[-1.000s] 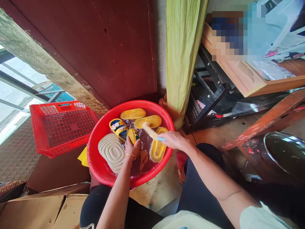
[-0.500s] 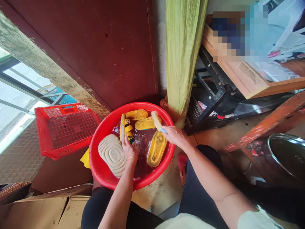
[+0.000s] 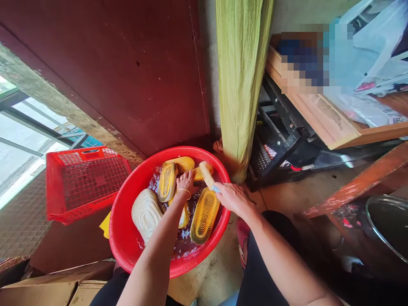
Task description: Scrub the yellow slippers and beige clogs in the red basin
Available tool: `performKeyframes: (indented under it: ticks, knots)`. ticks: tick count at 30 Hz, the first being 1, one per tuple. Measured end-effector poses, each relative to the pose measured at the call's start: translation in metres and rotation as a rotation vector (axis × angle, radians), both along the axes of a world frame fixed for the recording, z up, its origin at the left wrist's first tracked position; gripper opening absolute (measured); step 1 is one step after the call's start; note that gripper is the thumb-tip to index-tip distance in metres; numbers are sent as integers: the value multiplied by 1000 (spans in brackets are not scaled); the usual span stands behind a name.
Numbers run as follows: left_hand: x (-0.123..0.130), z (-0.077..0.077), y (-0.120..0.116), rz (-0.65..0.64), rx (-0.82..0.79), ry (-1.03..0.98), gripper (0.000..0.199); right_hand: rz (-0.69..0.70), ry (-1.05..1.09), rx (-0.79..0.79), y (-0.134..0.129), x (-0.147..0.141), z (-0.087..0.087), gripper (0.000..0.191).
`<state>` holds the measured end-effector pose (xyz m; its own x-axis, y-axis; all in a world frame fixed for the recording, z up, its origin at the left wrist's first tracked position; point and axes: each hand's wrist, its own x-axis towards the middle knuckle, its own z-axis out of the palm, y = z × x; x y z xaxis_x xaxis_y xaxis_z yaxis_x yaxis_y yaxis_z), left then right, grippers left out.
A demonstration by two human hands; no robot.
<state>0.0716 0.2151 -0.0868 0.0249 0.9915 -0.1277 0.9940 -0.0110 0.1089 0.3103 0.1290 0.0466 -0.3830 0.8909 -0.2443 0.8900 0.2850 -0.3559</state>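
My right hand [image 3: 234, 196] is closed round the blue handle of a scrub brush [image 3: 208, 173] with cream bristles, held over the right side of a red basin [image 3: 123, 212]. Fingers apart, my left hand [image 3: 185, 182] reaches into the basin among yellow slippers, near a yellow slipper [image 3: 200, 173] lying at the back. Another yellow slipper [image 3: 167, 183] lies sole up left of this hand, and one more [image 3: 205, 216] lies sole up below the brush. A slipper under my left forearm is partly hidden. Cream slippers [image 3: 146, 214] with ridged soles sit at the basin's left, in dark soapy water.
A red plastic crate [image 3: 92, 180] stands left of the basin, above cardboard boxes [image 3: 41, 289]. Behind are a dark red panel [image 3: 127, 76] and a green-yellow cloth-wrapped post [image 3: 240, 93]. On the right are a wooden drawer [image 3: 338, 127] and a metal pot [image 3: 387, 225].
My left hand has let go of the slipper it held upright and moved toward the back slippers. That slipper now lies sole up. The brush stays in my right hand. The view has shifted slightly.
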Motion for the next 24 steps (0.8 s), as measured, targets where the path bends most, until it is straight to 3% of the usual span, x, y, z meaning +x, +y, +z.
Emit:
performKeyframes:
  ticks: [3, 7, 11, 15, 19, 24]
  knots:
    - [-6, -5, 8, 30, -46, -69, 81, -11, -11, -7, 3, 8, -5, 35]
    - [-15, 0, 2, 85, -32, -345, 68, -30, -5, 1, 6, 14, -10, 39]
    - [-11, 31, -13, 293, 189, -888, 57, -48, 91, 100, 4, 19, -17, 48]
    - [-9, 69, -31, 400, 238, -1420, 60, -1, 184, 157, -11, 28, -27, 55]
    - [-27, 88, -72, 388, 300, -1520, 64, 59, 237, 94, -39, 31, -41, 55]
    - [-56, 83, -154, 400, 311, -1409, 64, 5, 458, 149, -80, 6, -66, 42]
